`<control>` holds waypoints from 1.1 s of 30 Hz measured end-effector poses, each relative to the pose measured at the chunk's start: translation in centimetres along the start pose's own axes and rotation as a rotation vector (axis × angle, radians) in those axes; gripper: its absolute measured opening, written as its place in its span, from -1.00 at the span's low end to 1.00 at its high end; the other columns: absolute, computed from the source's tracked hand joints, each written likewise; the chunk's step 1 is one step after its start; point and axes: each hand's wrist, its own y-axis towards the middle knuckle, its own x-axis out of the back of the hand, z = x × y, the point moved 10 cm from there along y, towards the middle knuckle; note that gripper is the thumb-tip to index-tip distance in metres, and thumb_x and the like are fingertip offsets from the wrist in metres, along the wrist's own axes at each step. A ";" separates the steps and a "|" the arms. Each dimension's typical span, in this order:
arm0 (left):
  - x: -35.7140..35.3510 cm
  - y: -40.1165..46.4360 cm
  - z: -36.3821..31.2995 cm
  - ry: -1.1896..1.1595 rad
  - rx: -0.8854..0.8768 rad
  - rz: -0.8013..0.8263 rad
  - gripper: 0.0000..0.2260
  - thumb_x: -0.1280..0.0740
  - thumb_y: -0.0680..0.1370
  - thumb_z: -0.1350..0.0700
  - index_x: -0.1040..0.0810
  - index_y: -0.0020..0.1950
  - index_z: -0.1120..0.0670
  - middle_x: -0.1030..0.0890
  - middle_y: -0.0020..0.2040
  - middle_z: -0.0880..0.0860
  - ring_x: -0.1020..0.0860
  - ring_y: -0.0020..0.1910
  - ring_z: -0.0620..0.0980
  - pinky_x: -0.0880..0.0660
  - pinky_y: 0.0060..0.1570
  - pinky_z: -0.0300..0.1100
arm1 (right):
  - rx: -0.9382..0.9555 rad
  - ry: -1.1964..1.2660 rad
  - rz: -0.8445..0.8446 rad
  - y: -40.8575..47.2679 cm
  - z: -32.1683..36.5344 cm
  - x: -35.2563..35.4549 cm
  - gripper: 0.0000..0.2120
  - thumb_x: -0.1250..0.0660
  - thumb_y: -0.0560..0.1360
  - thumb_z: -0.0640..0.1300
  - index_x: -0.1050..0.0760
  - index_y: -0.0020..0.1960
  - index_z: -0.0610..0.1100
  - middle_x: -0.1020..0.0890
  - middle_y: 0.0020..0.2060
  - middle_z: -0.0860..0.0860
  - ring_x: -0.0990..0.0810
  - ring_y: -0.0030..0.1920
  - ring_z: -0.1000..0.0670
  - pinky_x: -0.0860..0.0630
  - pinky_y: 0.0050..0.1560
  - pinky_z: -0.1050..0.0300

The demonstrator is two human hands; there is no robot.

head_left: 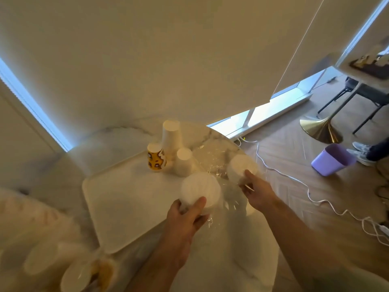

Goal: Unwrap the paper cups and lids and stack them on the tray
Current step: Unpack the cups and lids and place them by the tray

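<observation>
The left hand point(189, 213) grips a stack of white lids point(201, 189), thumb over the near edge and fingers curled beneath, at the tray's right edge. The right hand point(255, 191) holds a second lid stack point(242, 168) by its near side — fingers around it, just off the tray to the right. The two hands are apart, each clamped on its own stack. Between and under them lies crumpled clear wrap point(214, 161), spreading across the marble table point(242, 249) toward its far rim.

The white tray point(117, 199) sits on the table, left of the hands. At its far corner stand upturned cups: a tall white stack point(171, 135), a shorter white one point(184, 163) just in front, and a yellow patterned cup point(155, 158) beside them on the left. More wrapped cups point(69, 268) lie blurred at the near left.

Beyond the table, on the wooden floor — a purple bin point(332, 160), a white cable point(294, 180), a brass table base point(320, 127), and someone's shoes point(362, 152).
</observation>
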 end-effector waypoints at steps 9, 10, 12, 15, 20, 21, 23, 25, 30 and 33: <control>-6.5 9.2 5.5 -0.006 0.057 -0.081 -0.60 -0.44 0.52 0.20 -0.42 0.31 0.03 -0.53 0.27 0.08 -0.57 0.17 0.07 -0.57 0.03 -0.15 | -0.045 -0.192 0.026 6.9 3.7 2.2 -0.92 -0.34 0.61 -0.25 -0.50 -0.06 -0.23 -0.56 -0.22 -0.11 -0.55 -0.20 -0.01 -0.58 -0.32 0.26; -6.8 10.0 6.2 -0.005 0.072 -0.109 -0.59 -0.44 0.53 0.19 -0.42 0.33 0.05 -0.54 0.26 0.09 -0.59 0.14 0.06 -0.58 0.01 -0.15 | -0.054 -0.212 0.040 7.2 3.9 2.6 -0.91 -0.33 0.61 -0.26 -0.49 -0.07 -0.24 -0.56 -0.22 -0.11 -0.56 -0.20 -0.01 -0.59 -0.32 0.27; -7.5 11.7 7.4 0.000 0.096 -0.160 -0.54 -0.45 0.53 0.17 -0.40 0.38 0.11 -0.56 0.24 0.12 -0.61 0.09 0.06 -0.59 -0.02 -0.11 | -0.068 -0.242 0.075 7.9 4.1 3.3 -0.89 -0.32 0.61 -0.26 -0.49 -0.09 -0.24 -0.57 -0.22 -0.11 -0.58 -0.18 -0.01 -0.58 -0.30 0.27; -8.7 14.0 7.4 0.049 0.071 -0.248 -0.51 -0.47 0.51 0.13 -0.36 0.37 0.10 -0.54 0.24 0.13 -0.61 0.08 0.09 -0.62 0.06 -0.01 | -0.057 -0.274 0.145 8.7 4.2 3.5 -0.93 -0.30 0.63 -0.25 -0.50 -0.02 -0.24 -0.62 -0.16 -0.12 -0.62 -0.13 -0.01 -0.59 -0.21 0.25; -10.2 15.2 6.0 0.180 0.028 -0.351 -0.49 -0.44 0.52 0.13 -0.18 0.29 0.00 -0.44 0.05 0.03 -0.59 0.00 0.09 -0.65 0.01 0.02 | 0.006 -0.388 0.198 10.8 4.0 3.9 -0.64 -0.40 0.58 -0.18 -0.46 0.30 -0.31 -0.67 0.07 -0.24 -0.69 0.03 -0.15 -0.65 -0.15 0.14; -10.4 15.3 6.2 0.196 0.027 -0.365 -0.51 -0.44 0.53 0.14 -0.17 0.27 0.01 -0.43 0.00 0.01 -0.58 -0.03 0.08 -0.64 0.01 0.05 | 0.017 -0.433 0.193 11.1 3.9 4.1 -0.57 -0.44 0.56 -0.13 -0.44 0.33 -0.30 -0.66 0.10 -0.26 -0.69 0.06 -0.18 -0.66 -0.08 0.06; -10.2 15.3 6.6 0.217 0.022 -0.395 -0.54 -0.43 0.54 0.15 -0.17 0.22 0.03 -0.41 -0.04 -0.01 -0.57 -0.10 0.04 -0.62 0.04 0.13 | 0.040 -0.517 0.178 11.7 3.8 4.8 -0.43 -0.52 0.46 -0.01 -0.44 0.34 -0.25 -0.66 0.12 -0.24 -0.69 0.06 -0.20 -0.66 0.07 -0.09; -10.0 15.3 6.8 0.275 0.014 -0.426 -0.56 -0.43 0.53 0.13 -0.18 0.20 0.05 -0.45 0.03 0.07 -0.57 -0.12 0.06 -0.62 0.03 0.16 | 0.067 -0.570 0.167 11.9 3.9 5.1 -0.26 -0.55 0.25 0.19 -0.47 0.29 -0.16 -0.68 0.09 -0.18 -0.70 0.03 -0.18 -0.65 0.10 -0.17; -10.6 14.9 5.0 0.733 -0.010 -0.369 -0.49 -0.34 0.58 -0.04 -0.19 0.41 0.09 -0.49 0.26 0.16 -0.67 -0.26 0.18 -0.50 -0.55 -0.25 | 0.096 -0.675 0.162 12.2 3.8 5.3 -0.07 -0.43 0.08 0.38 -0.44 0.32 -0.11 -0.67 0.07 -0.11 -0.68 0.06 -0.25 -0.64 0.11 -0.24; -10.7 14.8 4.3 0.982 -0.008 -0.341 -0.42 -0.25 0.61 -0.12 -0.13 0.51 0.13 -0.52 0.27 0.15 -0.58 -0.59 0.03 -0.33 -0.66 -0.39 | 0.105 -0.744 0.115 10.7 4.6 5.0 0.00 -0.46 0.14 0.40 -0.37 0.43 -0.10 -0.56 0.22 -0.14 -0.63 0.14 -0.25 -0.61 0.18 -0.21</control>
